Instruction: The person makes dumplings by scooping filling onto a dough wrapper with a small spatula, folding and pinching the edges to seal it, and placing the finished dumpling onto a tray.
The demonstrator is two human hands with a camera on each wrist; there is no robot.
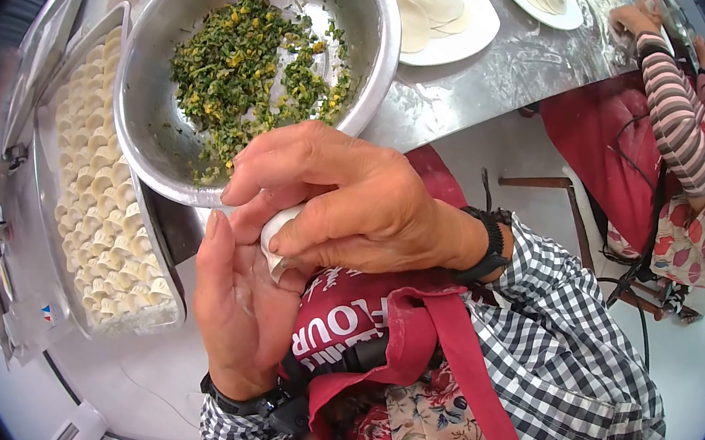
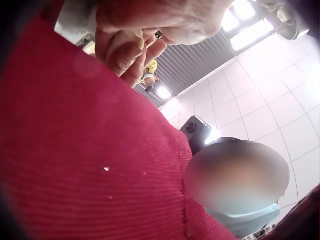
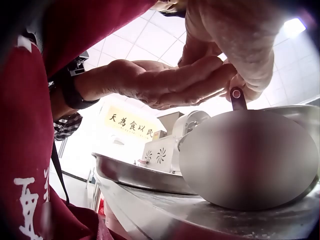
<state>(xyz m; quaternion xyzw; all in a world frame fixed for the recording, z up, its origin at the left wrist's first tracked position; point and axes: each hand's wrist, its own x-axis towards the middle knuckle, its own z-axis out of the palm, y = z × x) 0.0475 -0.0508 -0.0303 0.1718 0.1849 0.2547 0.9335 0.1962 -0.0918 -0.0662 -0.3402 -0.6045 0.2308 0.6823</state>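
In the head view a white dough dumpling [image 1: 280,236] sits between both hands, in front of the apron. My right hand [image 1: 364,199] reaches across from the right and pinches it, with the thumb along its near side. Below, my left hand [image 1: 249,313] turns its palm up and cups the dumpling, its thumb pointing upward; most of its fingers are hidden behind the right hand. From the right wrist view, the left hand [image 3: 160,82] meets the right hand [image 3: 240,40] at the fingertips. A bit of the pale dough [image 2: 132,37] shows in the left wrist view.
Just beyond the hands stands a steel bowl [image 1: 391,49] of chopped green and yellow filling. A metal tray [image 1: 173,321] with rows of shaped dumplings lies left. White plates [image 1: 486,25] with round wrappers are on the floury steel table [image 1: 447,95]. Another person [image 1: 681,128] works at right.
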